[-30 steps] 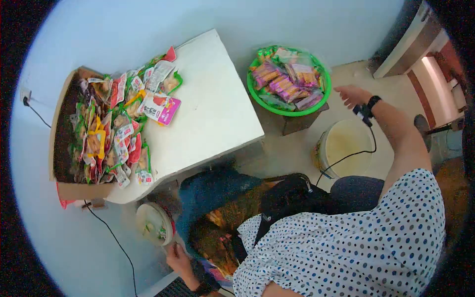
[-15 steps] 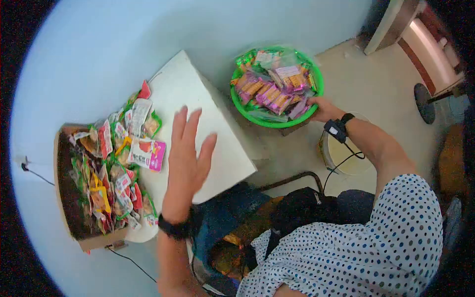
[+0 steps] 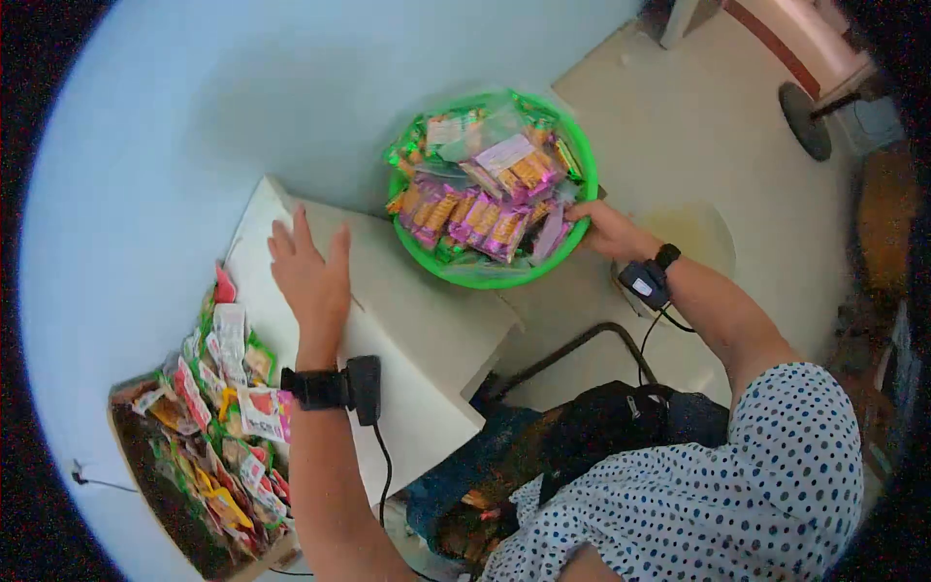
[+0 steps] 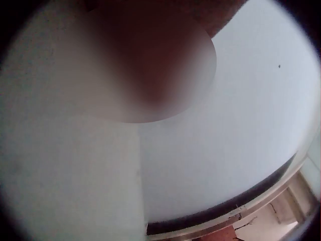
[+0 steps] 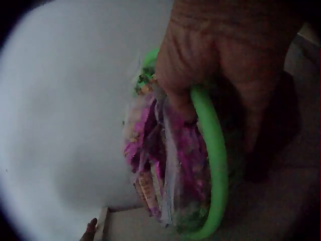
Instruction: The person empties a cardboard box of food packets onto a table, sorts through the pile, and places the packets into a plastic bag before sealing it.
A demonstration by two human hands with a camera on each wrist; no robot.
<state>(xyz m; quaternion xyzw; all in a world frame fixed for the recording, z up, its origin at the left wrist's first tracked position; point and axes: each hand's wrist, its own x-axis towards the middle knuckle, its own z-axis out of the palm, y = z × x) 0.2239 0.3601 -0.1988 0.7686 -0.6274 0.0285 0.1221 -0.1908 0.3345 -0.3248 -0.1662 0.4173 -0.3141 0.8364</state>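
Observation:
A round green basin (image 3: 490, 279) heaped with purple and green snack packets (image 3: 475, 218) is at the wall, overlapping the far end of the white table (image 3: 417, 407). My right hand (image 3: 613, 233) grips its right rim. The right wrist view shows the thumb inside the green rim (image 5: 216, 150) and fingers on the outer side, beside purple packets (image 5: 188, 155). My left hand (image 3: 315, 281) is over the table, left of the basin, fingers spread and holding nothing. In the left wrist view only a blurred part of that hand shows, against pale surfaces.
Several plastic food bags (image 3: 228, 339) lie along the table's left edge and fill a cardboard box (image 3: 131, 393). On the floor behind my right forearm stands a pale bucket (image 3: 698, 233). A dark metal bar (image 3: 562, 354) curves near my lap. Cables hang from both wrists.
My right hand has reached the basin and gripped its rim; the basin has shifted toward the table. My left hand has risen from the small tub beside the table to above the tabletop.

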